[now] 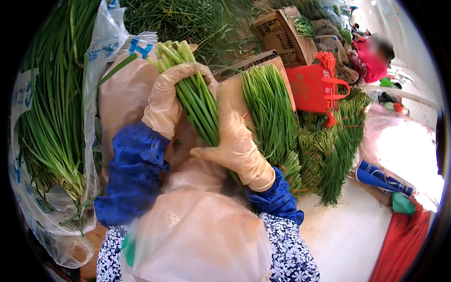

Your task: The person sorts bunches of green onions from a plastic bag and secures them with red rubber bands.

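Note:
My left hand, in a pale rubber glove, is closed round a bunch of garlic chives just below its pale cut ends. The bunch slants, with its leaves running down to the right. My right hand, gloved alike, lies open over the lower leaves, its thumb stretched left and the other fingers pointing up along the bunch. Part of the leaves is hidden under this palm. Right beside it, a neat pile of chives rests on a brown board.
At the left, long chives lie in a clear plastic bag. Tied bundles are stacked at the right, near a red bag with red ties. Behind are a brown crate and loose greens. Another person sits far right.

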`<state>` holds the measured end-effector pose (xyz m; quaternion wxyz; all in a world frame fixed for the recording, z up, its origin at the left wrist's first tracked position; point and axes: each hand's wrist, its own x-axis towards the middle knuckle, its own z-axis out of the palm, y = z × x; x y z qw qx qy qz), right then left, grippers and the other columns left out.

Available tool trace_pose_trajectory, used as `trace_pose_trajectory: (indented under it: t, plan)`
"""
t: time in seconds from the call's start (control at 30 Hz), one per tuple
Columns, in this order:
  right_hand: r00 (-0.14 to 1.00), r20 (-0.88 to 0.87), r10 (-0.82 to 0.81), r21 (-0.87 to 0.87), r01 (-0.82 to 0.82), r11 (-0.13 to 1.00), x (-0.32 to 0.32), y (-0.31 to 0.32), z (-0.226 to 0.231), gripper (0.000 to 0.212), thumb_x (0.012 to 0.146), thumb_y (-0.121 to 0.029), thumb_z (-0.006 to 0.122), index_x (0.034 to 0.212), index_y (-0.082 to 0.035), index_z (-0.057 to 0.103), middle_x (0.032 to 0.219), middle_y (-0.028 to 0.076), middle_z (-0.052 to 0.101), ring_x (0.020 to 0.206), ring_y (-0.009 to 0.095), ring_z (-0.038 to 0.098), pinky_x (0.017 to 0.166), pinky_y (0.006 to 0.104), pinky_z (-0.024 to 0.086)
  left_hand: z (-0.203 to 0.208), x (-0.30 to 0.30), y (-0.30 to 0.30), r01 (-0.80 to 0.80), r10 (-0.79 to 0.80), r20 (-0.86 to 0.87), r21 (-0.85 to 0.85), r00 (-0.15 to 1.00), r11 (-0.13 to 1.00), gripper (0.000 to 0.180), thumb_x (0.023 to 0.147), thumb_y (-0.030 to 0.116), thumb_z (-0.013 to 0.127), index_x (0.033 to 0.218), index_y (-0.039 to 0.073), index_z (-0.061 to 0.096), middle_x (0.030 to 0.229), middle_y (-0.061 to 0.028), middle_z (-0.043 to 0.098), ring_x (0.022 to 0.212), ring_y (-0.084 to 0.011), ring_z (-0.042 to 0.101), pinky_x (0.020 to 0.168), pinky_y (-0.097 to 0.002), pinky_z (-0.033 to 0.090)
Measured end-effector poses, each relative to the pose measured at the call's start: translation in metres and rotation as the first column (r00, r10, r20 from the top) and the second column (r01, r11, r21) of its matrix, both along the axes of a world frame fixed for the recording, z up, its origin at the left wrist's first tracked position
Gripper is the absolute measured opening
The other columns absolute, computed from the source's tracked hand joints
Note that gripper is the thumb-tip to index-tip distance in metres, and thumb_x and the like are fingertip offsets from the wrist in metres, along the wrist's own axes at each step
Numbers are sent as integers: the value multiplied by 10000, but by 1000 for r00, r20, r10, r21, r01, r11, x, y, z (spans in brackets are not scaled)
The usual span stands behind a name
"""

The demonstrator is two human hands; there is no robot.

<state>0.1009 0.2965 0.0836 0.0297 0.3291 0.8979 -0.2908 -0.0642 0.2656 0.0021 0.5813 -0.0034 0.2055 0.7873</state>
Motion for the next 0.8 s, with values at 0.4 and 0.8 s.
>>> trace_pose_trajectory:
  t: [0.4, 0.8]
  plan:
    - [789, -394, -471, -420, 301, 856, 50, 16, -30, 1004, 688, 42, 733, 1548, -78, 230, 1284, 97, 613, 1131, 168, 594, 960, 276, 460, 42, 38, 34, 127, -130, 36, 87, 991, 988, 187, 850, 109, 660, 990, -16, 653, 920, -118, 678, 838, -212, 658, 815, -317, 535]
    - [899, -88, -428, 232, 437, 869, 178, 160, 115, 750, 738, 71, 672, 1440, -68, 449, 1222, 89, 653, 1088, 148, 604, 961, 285, 460, 81, 118, 198, 552, -580, -57, 391, 813, 736, 486, 890, 214, 693, 1298, 60, 479, 1154, -66, 623, 1018, -184, 632, 903, -339, 527]
